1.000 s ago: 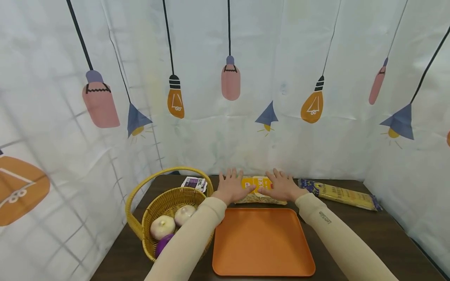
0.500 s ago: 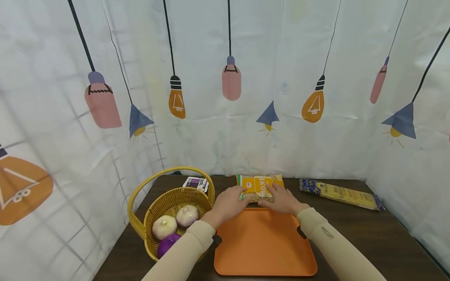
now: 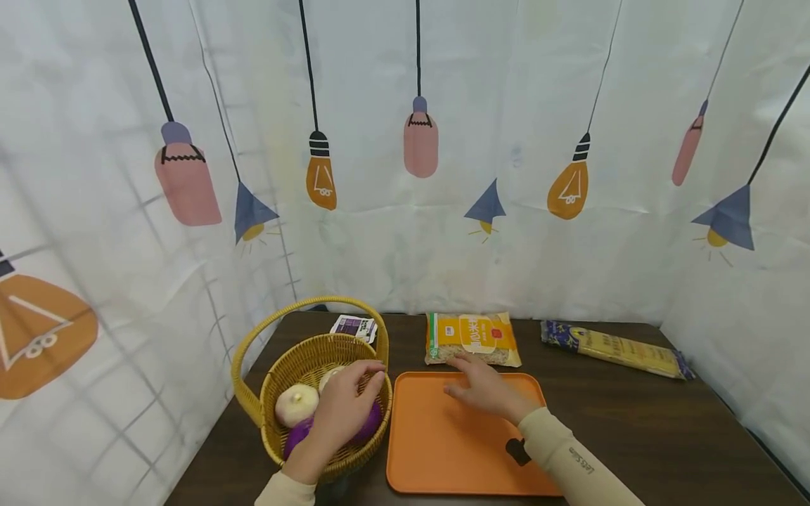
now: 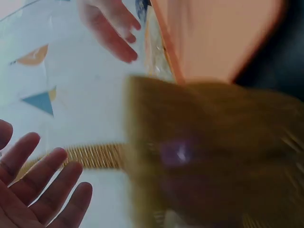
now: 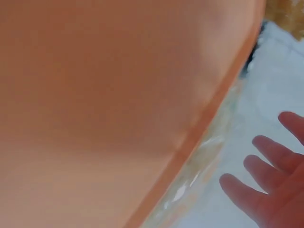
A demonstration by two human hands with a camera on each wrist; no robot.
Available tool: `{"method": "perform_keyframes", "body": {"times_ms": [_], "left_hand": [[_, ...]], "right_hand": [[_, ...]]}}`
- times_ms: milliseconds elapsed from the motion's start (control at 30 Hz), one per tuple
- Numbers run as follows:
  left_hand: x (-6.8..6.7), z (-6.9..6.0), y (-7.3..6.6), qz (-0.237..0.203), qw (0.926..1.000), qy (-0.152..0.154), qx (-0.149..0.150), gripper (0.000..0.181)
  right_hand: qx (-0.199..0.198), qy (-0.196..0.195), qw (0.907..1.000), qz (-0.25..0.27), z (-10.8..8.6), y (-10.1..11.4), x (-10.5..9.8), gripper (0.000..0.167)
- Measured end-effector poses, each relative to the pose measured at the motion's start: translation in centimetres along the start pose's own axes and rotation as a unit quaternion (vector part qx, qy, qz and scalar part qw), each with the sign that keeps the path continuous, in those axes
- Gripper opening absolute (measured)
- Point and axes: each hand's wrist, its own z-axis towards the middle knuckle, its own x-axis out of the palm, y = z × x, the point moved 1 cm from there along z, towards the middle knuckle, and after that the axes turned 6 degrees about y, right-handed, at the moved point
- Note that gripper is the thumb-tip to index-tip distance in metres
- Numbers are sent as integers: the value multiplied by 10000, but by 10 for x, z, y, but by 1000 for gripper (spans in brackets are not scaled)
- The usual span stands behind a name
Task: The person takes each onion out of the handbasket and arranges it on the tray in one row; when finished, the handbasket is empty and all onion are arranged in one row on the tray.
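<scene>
My left hand [image 3: 344, 407] hovers over the near right side of a yellow wicker basket [image 3: 313, 358], fingers loosely bent and holding nothing. In the left wrist view its fingers [image 4: 40, 183] are spread apart, away from the blurred basket. Inside the basket lie pale onion-like bulbs [image 3: 296, 405] and purple ones [image 3: 297, 436], partly hidden by this hand. My right hand [image 3: 487, 390] is over the orange tray [image 3: 436, 450], fingers extended, with nothing in its grasp. Just beyond its fingertips lies a yellow, partly clear bag of grain-like food [image 3: 474, 337].
A long yellow and blue packet [image 3: 620, 351] lies at the back right of the dark table [image 3: 671, 436]. Behind the basket sits a small purple and white labelled pack [image 3: 353, 327]. The basket's tall handle [image 3: 243, 372] arches over its far left side. A patterned curtain encloses the table.
Both hands have drawn back from the grain bag, uncovering it. The left hand moved left and nearer, over the basket; the right hand came back over the tray.
</scene>
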Motion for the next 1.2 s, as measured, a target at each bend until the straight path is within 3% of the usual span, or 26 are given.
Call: {"method": "perform_keyframes", "body": {"times_ms": [133,233,400,500,567,633,800,867,933,1033,1133,1200], "left_hand": [[-19,-21,15,-168,9986,-303,-397,12],[-35,-32,23,-77,9957,-747,-544,13],[-56,-43,37,-63,9824,-1724,-715,15],[-65,-48,46,-116,9705,-2364,-453,16],[-70,-51,52,-150,9593,-2815,-164,17],[-75,-52,56,-356,9432,-3296,220,17],[-87,-50,49,-1105,8865,-4362,1083,16],[-92,-48,43,-1086,8773,-4544,1099,24],[-96,-47,44,-1006,8852,-4445,936,33],[-96,-45,62,-979,9108,-3983,458,43],[-93,-46,85,-1073,9349,-3360,-381,50],[-91,-47,95,-1023,9464,-2876,-1058,52]], "right_hand": [[-182,118,9987,459,-2,13,8,55],[-243,160,9968,743,-2,23,12,55],[-308,160,9947,963,-1,39,20,55],[-388,162,9942,987,1,46,27,53],[-462,129,9943,948,1,50,32,52],[-528,78,9942,937,2,54,36,53],[-735,-56,9925,979,5,59,41,52],[-792,-98,9915,1031,6,61,42,50],[-849,-147,9904,1082,6,63,42,49],[-876,-246,9903,1053,7,66,42,43],[-940,-357,9893,1052,7,70,42,39],[-993,-433,9877,1126,8,74,42,39]]}}
